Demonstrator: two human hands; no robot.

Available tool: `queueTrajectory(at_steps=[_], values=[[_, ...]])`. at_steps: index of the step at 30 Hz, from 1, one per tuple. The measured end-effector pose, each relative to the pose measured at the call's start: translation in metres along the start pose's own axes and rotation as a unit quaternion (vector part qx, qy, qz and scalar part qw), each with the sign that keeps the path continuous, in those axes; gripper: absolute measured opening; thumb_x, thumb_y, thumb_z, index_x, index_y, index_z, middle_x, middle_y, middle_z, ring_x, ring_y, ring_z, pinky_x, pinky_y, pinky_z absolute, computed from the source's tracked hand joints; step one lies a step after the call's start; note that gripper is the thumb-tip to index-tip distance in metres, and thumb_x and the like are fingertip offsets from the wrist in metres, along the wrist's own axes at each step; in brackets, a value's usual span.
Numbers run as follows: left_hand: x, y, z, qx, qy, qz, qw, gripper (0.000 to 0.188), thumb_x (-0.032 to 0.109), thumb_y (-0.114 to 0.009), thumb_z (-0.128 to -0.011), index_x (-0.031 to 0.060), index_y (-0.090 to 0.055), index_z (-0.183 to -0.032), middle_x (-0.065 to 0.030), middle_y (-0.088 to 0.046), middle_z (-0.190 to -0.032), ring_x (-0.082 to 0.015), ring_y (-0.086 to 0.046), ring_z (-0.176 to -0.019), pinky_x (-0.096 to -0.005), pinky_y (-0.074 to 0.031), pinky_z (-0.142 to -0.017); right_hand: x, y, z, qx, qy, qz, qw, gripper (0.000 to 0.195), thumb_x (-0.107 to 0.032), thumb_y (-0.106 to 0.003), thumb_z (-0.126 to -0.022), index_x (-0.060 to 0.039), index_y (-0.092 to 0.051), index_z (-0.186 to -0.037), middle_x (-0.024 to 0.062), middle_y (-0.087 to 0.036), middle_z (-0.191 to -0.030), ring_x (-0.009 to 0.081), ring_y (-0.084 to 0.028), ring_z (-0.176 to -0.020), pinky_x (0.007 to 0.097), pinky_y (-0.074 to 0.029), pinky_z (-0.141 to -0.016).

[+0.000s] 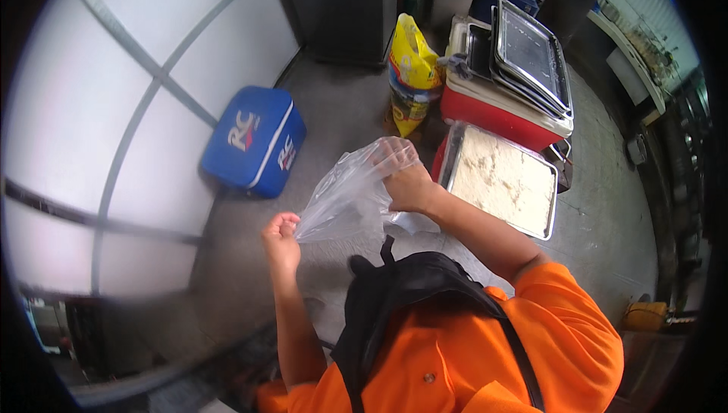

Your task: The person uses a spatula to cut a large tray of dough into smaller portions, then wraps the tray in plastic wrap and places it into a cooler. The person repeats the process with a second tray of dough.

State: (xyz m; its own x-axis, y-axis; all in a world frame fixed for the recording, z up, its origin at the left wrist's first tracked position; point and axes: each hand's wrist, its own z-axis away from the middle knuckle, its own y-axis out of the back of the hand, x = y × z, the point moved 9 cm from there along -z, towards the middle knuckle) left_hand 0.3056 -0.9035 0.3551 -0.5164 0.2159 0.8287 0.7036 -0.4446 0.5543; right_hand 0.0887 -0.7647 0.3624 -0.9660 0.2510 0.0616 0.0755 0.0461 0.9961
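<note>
A clear plastic bag (pixel 347 199) is stretched between my two hands above the floor. My left hand (pixel 282 236) pinches one edge of it at the bag's left end. My right hand (pixel 405 177) is at the bag's upper right, its fingers seen through the film, inside or behind the plastic; which of these I cannot tell. Just to the right of that hand lies a metal sheet tray (pixel 553 197) filled with a pale, crumbly, dough-like mass.
A blue cooler box (pixel 250 140) stands on the floor at left. Beyond my right hand are a yellow plastic sack (pixel 414 66) and a red cooler (pixel 483 111) with a white lid, bearing stacked metal trays (pixel 529 49). White panels (pixel 142 117) line the left side.
</note>
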Motion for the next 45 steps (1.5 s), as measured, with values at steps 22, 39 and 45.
queueTrajectory(at_steps=[22, 39, 45], values=[[0.308, -0.235, -0.403, -0.147, -0.498, -0.298, 0.801, 0.025, -0.001, -0.053, -0.076, 0.0058, -0.071, -0.093, -0.0111, -0.063, -0.085, -0.0322, -0.063, -0.080, -0.0389, -0.050, -0.071, 0.346, -0.090, -0.181, 0.201, -0.509, -0.256, 0.797, 0.038, -0.035, -0.056, -0.088, -0.0136, -0.060, -0.119, 0.0154, -0.067, -0.099, 0.0348, -0.060, -0.100, 0.0456, -0.044, -0.088], [0.308, -0.424, -0.576, -0.355, -0.694, -0.301, 0.549, 0.024, 0.005, -0.052, -0.081, 0.0061, -0.065, -0.101, -0.0152, -0.054, -0.117, -0.0311, -0.062, -0.087, -0.0428, -0.052, -0.074, 0.372, -0.112, -0.147, -0.122, -0.788, -0.081, 0.598, 0.103, -0.044, -0.080, -0.060, -0.0138, -0.031, -0.145, 0.0179, -0.038, -0.139, 0.0353, -0.027, -0.136, 0.0677, -0.014, -0.107], [0.427, -0.387, -0.540, -0.277, -0.788, -0.027, 0.549, 0.064, -0.012, -0.050, -0.068, -0.0048, -0.044, -0.131, -0.0241, -0.035, -0.142, -0.0406, -0.056, -0.109, -0.0457, -0.048, -0.091, 0.327, 0.053, -0.153, -0.062, -0.805, 0.149, 0.572, 0.076, -0.014, -0.065, -0.073, -0.0151, -0.035, -0.143, 0.0198, -0.033, -0.144, 0.0403, -0.024, -0.137, 0.0658, -0.008, -0.108]])
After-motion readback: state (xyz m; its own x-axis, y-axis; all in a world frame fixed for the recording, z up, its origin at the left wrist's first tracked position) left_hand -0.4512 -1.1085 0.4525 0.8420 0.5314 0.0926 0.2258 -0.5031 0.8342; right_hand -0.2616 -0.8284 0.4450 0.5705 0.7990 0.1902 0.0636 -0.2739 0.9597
